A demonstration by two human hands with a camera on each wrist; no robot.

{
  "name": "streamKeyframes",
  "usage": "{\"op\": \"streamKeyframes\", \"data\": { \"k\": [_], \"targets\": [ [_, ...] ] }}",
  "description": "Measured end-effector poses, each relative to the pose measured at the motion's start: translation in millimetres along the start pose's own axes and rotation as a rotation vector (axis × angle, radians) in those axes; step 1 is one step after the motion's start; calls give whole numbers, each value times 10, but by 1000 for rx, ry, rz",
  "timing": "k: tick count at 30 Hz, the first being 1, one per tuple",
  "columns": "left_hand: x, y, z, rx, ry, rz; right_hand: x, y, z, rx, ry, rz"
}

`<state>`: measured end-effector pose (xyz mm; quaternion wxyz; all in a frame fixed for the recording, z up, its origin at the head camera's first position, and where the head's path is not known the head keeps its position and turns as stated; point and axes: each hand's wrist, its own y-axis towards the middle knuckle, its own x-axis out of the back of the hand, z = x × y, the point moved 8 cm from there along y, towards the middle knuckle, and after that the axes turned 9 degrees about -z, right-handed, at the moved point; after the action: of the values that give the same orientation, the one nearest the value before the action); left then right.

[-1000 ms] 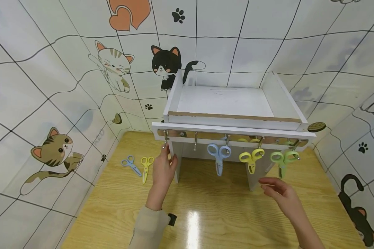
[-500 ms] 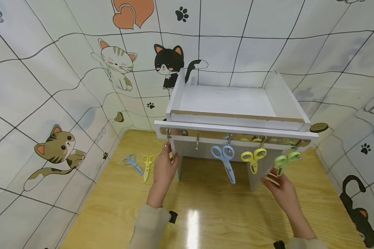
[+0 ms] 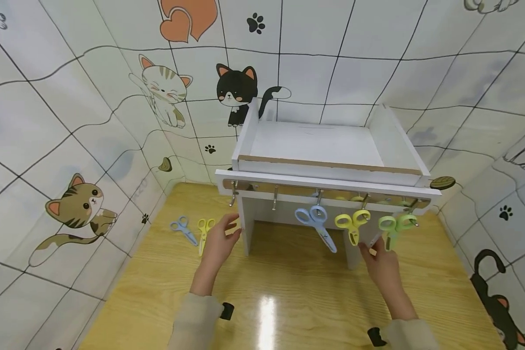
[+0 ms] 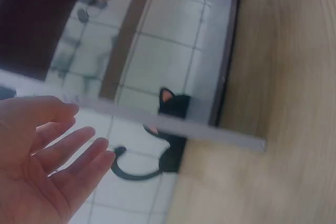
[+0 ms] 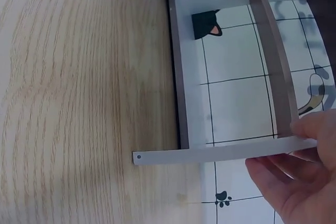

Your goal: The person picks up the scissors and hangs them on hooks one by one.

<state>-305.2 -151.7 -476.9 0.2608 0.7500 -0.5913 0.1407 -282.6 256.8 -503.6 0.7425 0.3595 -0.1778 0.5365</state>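
A white rack stands on the table with a row of metal hooks along its front. On the hooks hang blue scissors, tilted, then yellow scissors and green scissors. My right hand pinches the front edge of the rack's right side panel, thumb on one face and fingers on the other. Beside the left side panel, my left hand has its fingers spread and loosely bent, holding nothing; whether the thumb touches the panel I cannot tell.
Blue scissors and yellow scissors lie on the wooden table left of the rack, the yellow pair partly behind my left hand. Cat-printed walls close in the back and sides. The two leftmost hooks carry no scissors.
My left hand has dropped away from the leftmost hook and panel edge. The right hand has moved up and left onto the right panel. The hanging blue scissors have swung to a slant.
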Motion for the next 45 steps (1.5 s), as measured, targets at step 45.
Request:
{"op": "streamKeyframes", "data": {
  "k": [45],
  "targets": [
    [164,-32,1467,319,719,140,-24,-9,52,26,-85,-68]
  ]
}}
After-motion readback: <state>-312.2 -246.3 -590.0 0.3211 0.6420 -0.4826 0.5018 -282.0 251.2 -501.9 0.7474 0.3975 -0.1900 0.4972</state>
